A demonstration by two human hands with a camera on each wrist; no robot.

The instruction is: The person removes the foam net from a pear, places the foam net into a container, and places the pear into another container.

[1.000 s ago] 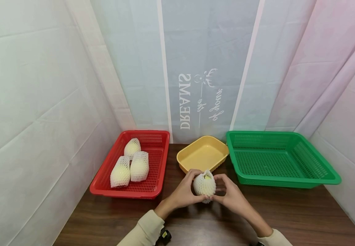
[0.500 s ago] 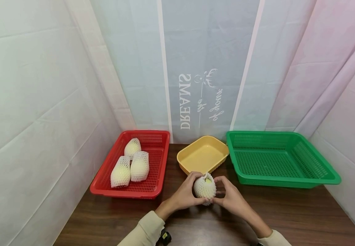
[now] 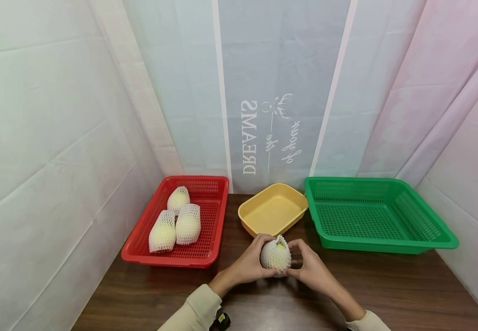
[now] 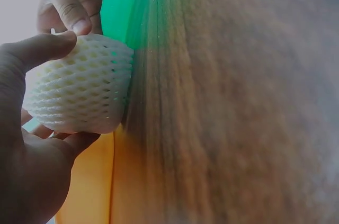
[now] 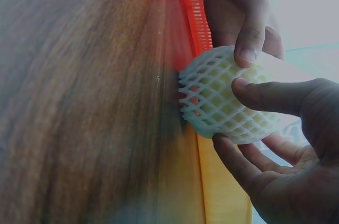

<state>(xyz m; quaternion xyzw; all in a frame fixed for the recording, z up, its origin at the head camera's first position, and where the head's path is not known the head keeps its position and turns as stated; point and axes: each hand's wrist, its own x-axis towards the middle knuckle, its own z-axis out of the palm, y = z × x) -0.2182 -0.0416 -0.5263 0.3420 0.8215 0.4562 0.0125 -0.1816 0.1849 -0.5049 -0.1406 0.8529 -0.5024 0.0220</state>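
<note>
A pale yellow-green fruit in a white foam net (image 3: 275,257) is held between both hands just in front of the yellow tray. The left hand (image 3: 248,263) curls around its left side, the thumb near the lower edge of the net. On the other side, the right hand (image 3: 314,269) grips the fruit with thumb and fingertips. The two thumbs lie close together on the net, as the right wrist view shows the netted fruit (image 5: 228,99) between them. At the top the net (image 4: 85,86) gapes in the head view, and some fruit skin shows. The fruit's exact kind is not clear.
A red basket (image 3: 168,261) on the left contains 3 more netted fruits (image 3: 187,224). Behind the hands stands a yellow tray (image 3: 272,214), with a green basket (image 3: 381,220) to its right. All stand on a dark wooden table (image 3: 263,308), before a hanging curtain (image 3: 280,59).
Both hands have shifted slightly toward the person with the netted fruit between them. Their grip looks much the same, and the baskets and tray have stayed put.
</note>
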